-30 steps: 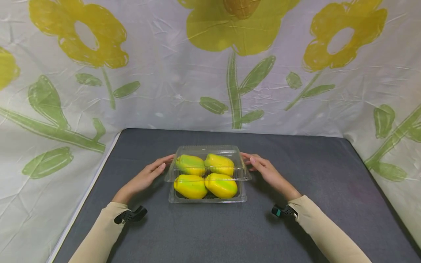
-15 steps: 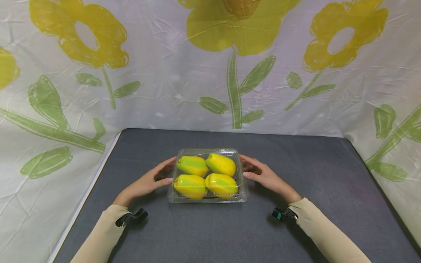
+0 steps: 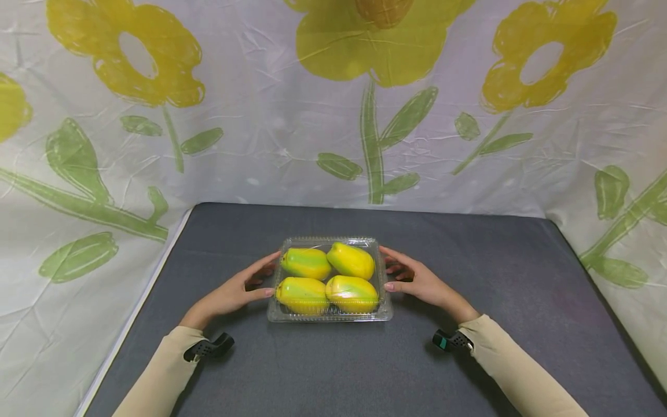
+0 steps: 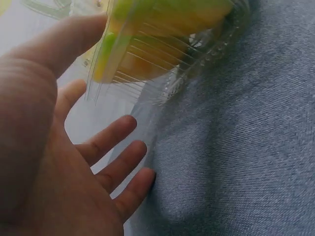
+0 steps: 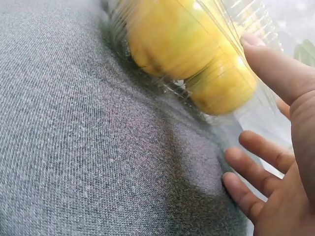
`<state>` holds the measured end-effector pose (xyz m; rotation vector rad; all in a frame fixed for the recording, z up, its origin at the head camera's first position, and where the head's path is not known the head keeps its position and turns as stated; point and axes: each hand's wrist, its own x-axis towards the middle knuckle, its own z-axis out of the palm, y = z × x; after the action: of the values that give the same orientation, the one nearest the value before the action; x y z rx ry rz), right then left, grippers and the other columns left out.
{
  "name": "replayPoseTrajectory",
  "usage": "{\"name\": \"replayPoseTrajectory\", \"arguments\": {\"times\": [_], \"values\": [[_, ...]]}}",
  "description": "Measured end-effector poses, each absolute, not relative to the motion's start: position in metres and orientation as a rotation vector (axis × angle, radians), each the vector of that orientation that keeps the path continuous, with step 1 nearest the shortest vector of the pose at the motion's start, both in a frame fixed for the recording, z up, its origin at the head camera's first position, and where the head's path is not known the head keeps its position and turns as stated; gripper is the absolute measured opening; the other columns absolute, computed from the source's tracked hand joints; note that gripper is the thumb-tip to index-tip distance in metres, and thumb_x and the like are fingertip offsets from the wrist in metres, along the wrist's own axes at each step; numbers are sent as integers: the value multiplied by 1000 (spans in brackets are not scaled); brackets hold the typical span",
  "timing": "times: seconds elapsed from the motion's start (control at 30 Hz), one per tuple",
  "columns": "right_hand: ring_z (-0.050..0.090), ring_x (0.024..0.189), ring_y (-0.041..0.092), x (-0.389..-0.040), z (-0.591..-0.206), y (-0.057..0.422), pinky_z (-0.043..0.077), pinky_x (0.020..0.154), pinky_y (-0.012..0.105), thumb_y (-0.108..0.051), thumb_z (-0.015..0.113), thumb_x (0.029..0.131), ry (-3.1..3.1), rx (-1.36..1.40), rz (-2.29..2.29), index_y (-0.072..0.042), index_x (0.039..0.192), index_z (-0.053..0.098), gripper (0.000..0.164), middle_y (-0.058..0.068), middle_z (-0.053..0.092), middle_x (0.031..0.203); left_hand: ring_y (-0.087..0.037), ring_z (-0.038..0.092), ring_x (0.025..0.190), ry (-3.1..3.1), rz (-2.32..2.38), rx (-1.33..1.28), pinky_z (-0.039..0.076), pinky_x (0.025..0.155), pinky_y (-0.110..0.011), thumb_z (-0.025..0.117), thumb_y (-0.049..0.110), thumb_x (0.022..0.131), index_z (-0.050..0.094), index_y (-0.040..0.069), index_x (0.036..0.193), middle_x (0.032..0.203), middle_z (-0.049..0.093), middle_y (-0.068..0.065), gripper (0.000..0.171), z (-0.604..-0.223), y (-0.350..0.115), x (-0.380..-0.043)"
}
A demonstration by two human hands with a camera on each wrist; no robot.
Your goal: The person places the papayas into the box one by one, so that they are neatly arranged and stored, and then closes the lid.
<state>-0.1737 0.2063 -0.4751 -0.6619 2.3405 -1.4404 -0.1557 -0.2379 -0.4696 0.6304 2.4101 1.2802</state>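
Note:
A clear plastic clamshell box (image 3: 330, 318) lies on the dark cloth with its lid down. Several oblong yellow-green fruits (image 3: 305, 263) fill it in two rows. My left hand (image 3: 234, 291) is at the box's left side, thumb and index finger reaching to the rim. On the opposite side, my right hand (image 3: 423, 285) mirrors it, thumb at the edge near the front and index finger near the back corner. In the left wrist view the remaining fingers (image 4: 115, 160) spread loosely below the ridged box wall. The right wrist view shows the right fingers (image 5: 256, 169) similarly relaxed.
A dark grey cloth (image 3: 333, 370) covers the table around the box. White curtains (image 3: 250, 116) printed with yellow flowers hang behind and at both sides. A black wrist strap (image 3: 208, 346) sits over each beige sleeve (image 3: 156, 370).
The lid, half raised a second ago, has come down over the fruits. Both hands have shifted slightly, with thumbs now at the sides of the box.

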Motion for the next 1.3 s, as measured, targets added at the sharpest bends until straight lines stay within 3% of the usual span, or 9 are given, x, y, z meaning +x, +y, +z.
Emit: {"name": "replayPoseTrajectory", "arguments": {"times": [0.2, 0.37, 0.5, 0.73, 0.87, 1.0, 1.13, 1.3], "values": [[56, 123, 33, -171, -471, 206, 52, 97, 42, -22, 74, 90, 2348, -679, -1442, -27, 156, 30, 80, 15, 47, 150, -39, 38, 144, 2396, 1312, 644, 38, 110, -61, 63, 29, 97, 19, 36, 158, 165, 24, -8, 75, -471, -238, -154], [58, 117, 32, -168, -469, 205, 55, 88, 34, -20, 70, 93, 2330, -693, -1469, -25, 156, 31, 74, 17, 52, 144, -41, 39, 141, 2369, 1332, 715, 44, 106, -56, 52, 25, 104, 16, 29, 159, 165, 23, -13, 66, -472, -239, -153], [59, 116, 33, -165, -465, 205, 55, 87, 30, -19, 65, 97, 2311, -709, -1479, -22, 156, 31, 69, 19, 53, 140, -45, 36, 142, 2320, 1352, 761, 41, 107, -62, 58, 31, 100, 12, 26, 160, 165, 19, -16, 76, -469, -239, -152], [55, 123, 33, -159, -458, 207, 49, 100, 44, -23, 66, 95, 2252, -689, -1416, -28, 159, 20, 79, 17, 45, 148, -41, 31, 147, 2311, 1286, 674, 36, 113, -62, 76, 28, 87, 3, 32, 160, 166, 16, -14, 103, -460, -231, -146], [56, 121, 33, -155, -454, 208, 48, 100, 51, -26, 72, 91, 2242, -690, -1365, -30, 159, 15, 89, 18, 44, 148, -41, 32, 147, 2302, 1273, 631, 37, 112, -61, 78, 29, 86, 1, 33, 160, 164, 20, -16, 107, -455, -228, -141], [58, 116, 28, -149, -452, 207, 50, 98, 47, -28, 77, 87, 2248, -677, -1312, -32, 159, 11, 99, 17, 46, 144, -45, 36, 143, 2295, 1270, 623, 40, 110, -61, 76, 31, 88, -1, 31, 160, 161, 25, -23, 106, -453, -227, -137], [64, 99, 25, -145, -450, 205, 55, 86, 35, -25, 79, 86, 2206, -674, -1320, -29, 160, 5, 105, 16, 59, 125, -42, 51, 129, 2268, 1291, 598, 50, 101, -52, 74, 29, 89, 1, 28, 160, 148, 40, -26, 102, -452, -226, -134], [67, 77, 29, -139, -449, 201, 56, 68, 29, -20, 78, 86, 2101, -645, -1390, -26, 160, -4, 111, 13, 69, 91, -22, 67, 90, 2167, 1373, 564, 57, 77, -30, 75, 22, 89, 3, 25, 160, 105, 63, -15, 101, -451, -224, -131]]}}
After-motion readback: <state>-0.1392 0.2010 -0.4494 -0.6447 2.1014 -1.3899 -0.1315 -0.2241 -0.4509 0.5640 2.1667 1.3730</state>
